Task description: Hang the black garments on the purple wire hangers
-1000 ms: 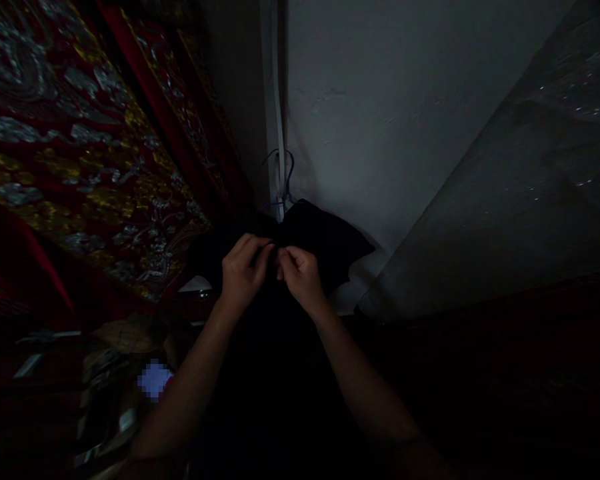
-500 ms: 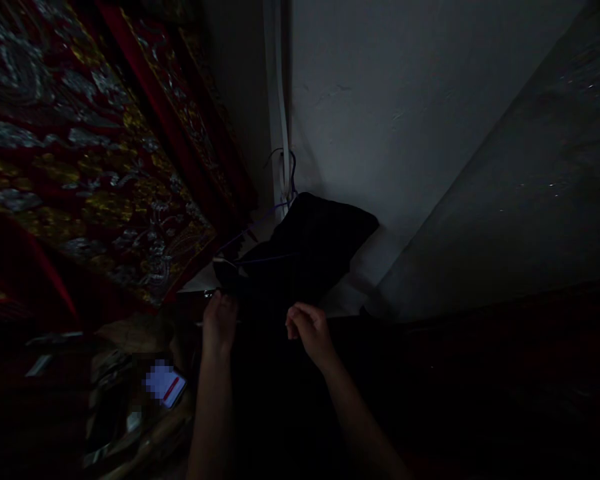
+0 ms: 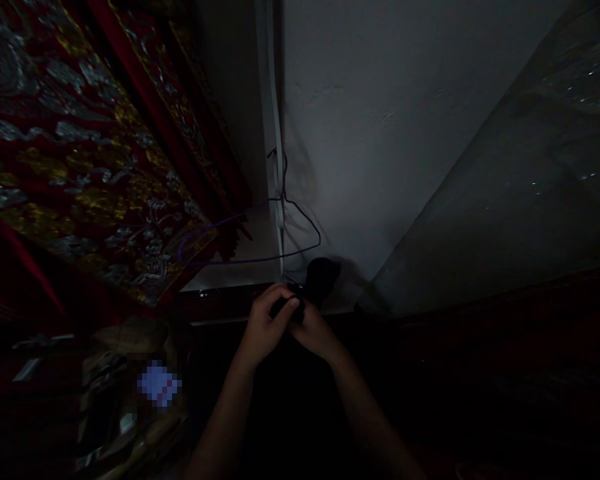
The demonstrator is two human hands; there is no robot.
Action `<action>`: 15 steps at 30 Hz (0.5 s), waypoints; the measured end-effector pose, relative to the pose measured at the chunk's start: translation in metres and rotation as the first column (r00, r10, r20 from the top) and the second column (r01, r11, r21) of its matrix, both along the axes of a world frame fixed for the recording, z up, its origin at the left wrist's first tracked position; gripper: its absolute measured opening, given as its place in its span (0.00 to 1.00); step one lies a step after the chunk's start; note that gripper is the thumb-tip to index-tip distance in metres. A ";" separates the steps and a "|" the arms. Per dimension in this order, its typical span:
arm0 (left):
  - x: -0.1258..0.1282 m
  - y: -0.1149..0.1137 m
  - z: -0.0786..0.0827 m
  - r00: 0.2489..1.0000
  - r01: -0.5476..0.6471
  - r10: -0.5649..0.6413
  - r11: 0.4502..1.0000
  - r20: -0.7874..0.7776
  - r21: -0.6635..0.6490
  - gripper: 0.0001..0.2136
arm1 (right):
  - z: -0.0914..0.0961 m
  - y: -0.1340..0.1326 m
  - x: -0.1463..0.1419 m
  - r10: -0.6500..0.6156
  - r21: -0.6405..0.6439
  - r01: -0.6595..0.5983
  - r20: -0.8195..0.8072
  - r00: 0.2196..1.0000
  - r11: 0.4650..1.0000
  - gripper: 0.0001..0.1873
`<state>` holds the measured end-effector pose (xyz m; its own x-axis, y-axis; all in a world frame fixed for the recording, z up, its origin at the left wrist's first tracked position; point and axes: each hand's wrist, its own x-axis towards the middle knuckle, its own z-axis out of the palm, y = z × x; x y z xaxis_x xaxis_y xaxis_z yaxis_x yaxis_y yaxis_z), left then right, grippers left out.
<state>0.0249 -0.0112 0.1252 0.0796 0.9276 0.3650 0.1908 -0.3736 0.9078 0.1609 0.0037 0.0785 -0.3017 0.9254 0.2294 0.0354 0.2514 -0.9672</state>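
In dim light, my left hand [image 3: 269, 320] and my right hand [image 3: 314, 331] meet at the centre, both closed on a black garment [image 3: 321, 280]. The cloth bunches up just above my fingers and hangs down dark between my forearms. Above the hands a thin purple wire hanger [image 3: 260, 230] hangs bare from a white strip [image 3: 275, 133] on the wall. My hands sit just below the hanger's bottom bar.
A red hanging with gold and silver embroidery [image 3: 80, 153] fills the left. A grey wall [image 3: 380, 120] is behind, and a pale sheer cloth [image 3: 520, 187] slopes down at the right. Dim clutter [image 3: 120, 400] lies at the lower left.
The black garment has come off the hanger, which now hangs bare. My hands dropped lower, moved apart, then came together again with the cloth bunched in them.
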 end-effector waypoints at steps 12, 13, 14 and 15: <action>-0.058 -0.011 -0.044 0.889 0.246 -0.361 0.896 -0.283 -0.369 0.12 | 0.095 0.071 0.042 -0.020 0.207 -0.001 0.101 0.995 0.978 0.06; -0.065 -0.013 -0.044 0.906 0.202 -0.320 0.902 -0.277 -0.381 0.11 | 0.098 0.084 0.039 -0.092 0.291 0.075 0.043 0.995 0.954 0.11; -0.073 -0.015 -0.042 0.930 0.157 -0.264 0.913 -0.254 -0.377 0.11 | 0.098 0.098 0.035 -0.151 0.337 0.145 -0.008 0.988 0.930 0.16; -0.081 -0.016 -0.039 0.952 0.117 -0.210 0.923 -0.223 -0.368 0.12 | 0.095 0.110 0.029 -0.186 0.340 0.186 -0.033 0.982 0.922 0.18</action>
<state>-0.0557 -0.0272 0.0863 0.2879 0.9572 -0.0291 0.3946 -0.0908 0.9144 0.1898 0.1139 0.1733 -0.1319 0.8311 0.5403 0.1128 0.5541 -0.8248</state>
